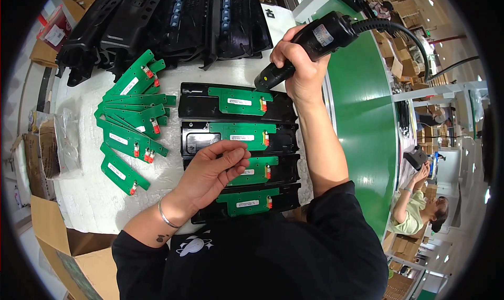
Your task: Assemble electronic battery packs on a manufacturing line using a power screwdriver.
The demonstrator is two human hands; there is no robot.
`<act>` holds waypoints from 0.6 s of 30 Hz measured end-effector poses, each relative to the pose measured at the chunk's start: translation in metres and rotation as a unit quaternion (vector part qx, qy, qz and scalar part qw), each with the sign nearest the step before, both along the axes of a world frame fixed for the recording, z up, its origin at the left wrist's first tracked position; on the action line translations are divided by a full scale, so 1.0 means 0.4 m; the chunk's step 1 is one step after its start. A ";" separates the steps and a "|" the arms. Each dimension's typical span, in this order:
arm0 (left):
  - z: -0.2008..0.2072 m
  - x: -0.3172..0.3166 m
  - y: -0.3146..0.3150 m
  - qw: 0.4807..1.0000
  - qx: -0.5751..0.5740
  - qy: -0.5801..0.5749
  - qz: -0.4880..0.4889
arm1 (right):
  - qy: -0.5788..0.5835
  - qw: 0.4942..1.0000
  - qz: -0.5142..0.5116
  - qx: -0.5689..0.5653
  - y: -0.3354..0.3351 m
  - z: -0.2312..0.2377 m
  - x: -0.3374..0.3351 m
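My right hand (305, 71) is wrapped round a black corded electric screwdriver (323, 36), tilted with its nose down at the far green circuit board (239, 101). That board sits on a black plastic panel (197, 111), the farthest of several in a column. My left hand (212, 169) hovers above the middle of the column, thumb and fingers pinched together; anything between them is too small to make out. Beneath and beside it are more panels with green boards, among them a second board (226, 128) and the nearest board (231, 206). Each board carries a white label and a red connector.
Loose green circuit boards (113, 122) lie fanned out on the white foam surface (84, 205) at left. Black plastic housings (131, 32) are stacked behind. A green conveyor belt (362, 121) runs along the right, with a co-worker (420, 211) beyond. A cardboard box (58, 226) stands at lower left.
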State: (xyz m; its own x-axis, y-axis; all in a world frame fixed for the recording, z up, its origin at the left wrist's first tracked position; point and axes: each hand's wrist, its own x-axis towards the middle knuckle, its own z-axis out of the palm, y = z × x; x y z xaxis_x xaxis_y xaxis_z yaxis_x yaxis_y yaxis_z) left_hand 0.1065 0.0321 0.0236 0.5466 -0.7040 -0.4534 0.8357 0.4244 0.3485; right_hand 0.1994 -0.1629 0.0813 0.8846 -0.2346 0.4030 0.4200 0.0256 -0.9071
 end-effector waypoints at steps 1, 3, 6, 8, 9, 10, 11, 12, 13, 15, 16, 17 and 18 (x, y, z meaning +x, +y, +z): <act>0.001 -0.001 0.001 1.000 -0.002 0.004 0.003 | 0.003 1.000 0.005 -0.007 0.001 0.001 0.001; -0.002 -0.002 0.003 1.000 -0.020 0.007 0.010 | 0.007 1.000 0.012 -0.013 0.002 0.004 0.003; -0.007 0.001 0.003 0.999 -0.041 0.014 0.025 | 0.011 1.000 0.015 -0.022 0.003 0.010 0.005; -0.011 0.004 0.005 0.998 -0.045 0.019 0.034 | 0.016 0.999 0.023 -0.044 0.004 0.016 0.002; -0.014 0.005 0.006 0.997 -0.051 0.025 0.046 | 0.002 1.000 0.021 -0.021 0.010 0.023 -0.013; -0.021 0.010 0.010 0.996 -0.056 0.033 0.066 | -0.011 1.000 0.026 0.003 0.028 0.034 -0.032; -0.026 0.011 0.012 0.995 -0.055 0.034 0.072 | -0.031 0.998 0.055 0.022 0.041 0.049 -0.060; -0.030 0.014 0.016 0.992 -0.073 0.044 0.092 | -0.077 0.990 0.107 0.058 0.061 0.072 -0.089; -0.034 0.013 0.019 0.988 -0.091 0.055 0.110 | -0.108 0.979 0.152 0.085 0.080 0.099 -0.128; -0.033 0.015 0.014 0.986 -0.113 0.060 0.106 | -0.130 0.943 0.292 0.092 0.062 0.154 -0.187; -0.034 0.016 0.014 0.984 -0.129 0.062 0.108 | -0.131 0.947 0.281 0.085 0.085 0.161 -0.205; -0.035 0.017 0.015 0.984 -0.128 0.062 0.108 | -0.128 0.950 0.275 0.077 0.095 0.167 -0.218; -0.035 0.018 0.015 0.983 -0.146 0.048 0.103 | -0.126 0.953 0.268 0.070 0.100 0.168 -0.226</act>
State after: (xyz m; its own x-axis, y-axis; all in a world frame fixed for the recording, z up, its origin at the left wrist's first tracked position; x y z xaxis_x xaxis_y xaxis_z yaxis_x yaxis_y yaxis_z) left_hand 0.1136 0.0382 0.0097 0.6566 -0.6900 -0.3047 0.7440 0.6588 0.1114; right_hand 0.1091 -0.1227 0.1486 0.7717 0.1569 0.6163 0.5166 0.4105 -0.7514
